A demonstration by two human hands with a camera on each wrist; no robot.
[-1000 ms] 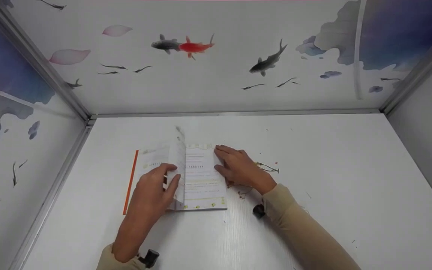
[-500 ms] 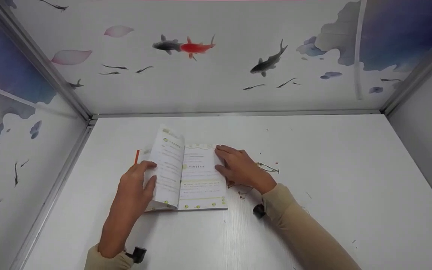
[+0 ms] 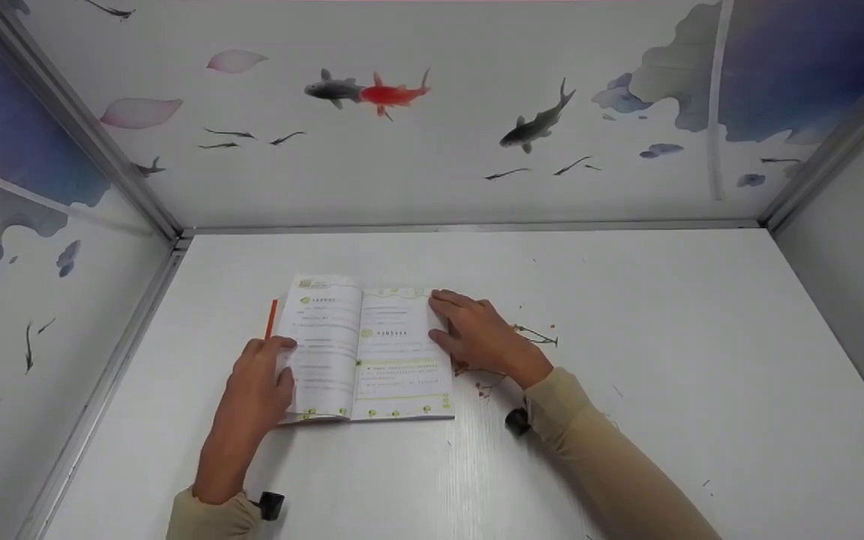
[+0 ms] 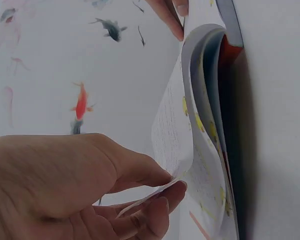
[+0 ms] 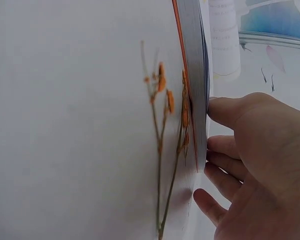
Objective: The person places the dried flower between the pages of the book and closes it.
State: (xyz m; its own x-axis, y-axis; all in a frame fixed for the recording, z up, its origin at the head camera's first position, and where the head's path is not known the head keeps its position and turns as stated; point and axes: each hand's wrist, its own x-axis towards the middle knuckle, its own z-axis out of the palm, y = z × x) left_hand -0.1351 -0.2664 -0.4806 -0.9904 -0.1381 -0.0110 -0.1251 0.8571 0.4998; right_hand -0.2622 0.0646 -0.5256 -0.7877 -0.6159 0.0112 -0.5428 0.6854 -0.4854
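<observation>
An open book [image 3: 404, 352] with an orange cover edge lies on the white table. My left hand [image 3: 250, 386] is at its left side and pinches the outer edge of a turned page [image 3: 325, 330] between thumb and fingers. In the left wrist view, that page [image 4: 170, 125] curves up above the other leaves. My right hand [image 3: 488, 330] rests its fingertips on the right-hand page near the outer edge. Seen from the right wrist, the fingers [image 5: 225, 147] press the page from above, lying fairly straight.
Dried stems with small orange flowers [image 5: 161, 125] lie on the table beside the book's right edge, partly under my right hand. Small dark bits are scattered on the table [image 3: 672, 315]. White panels painted with fish [image 3: 394, 95] stand at the back and sides.
My left hand has moved left, bringing the page over from upright onto the left side, where it now faces up. The right hand has stayed in place.
</observation>
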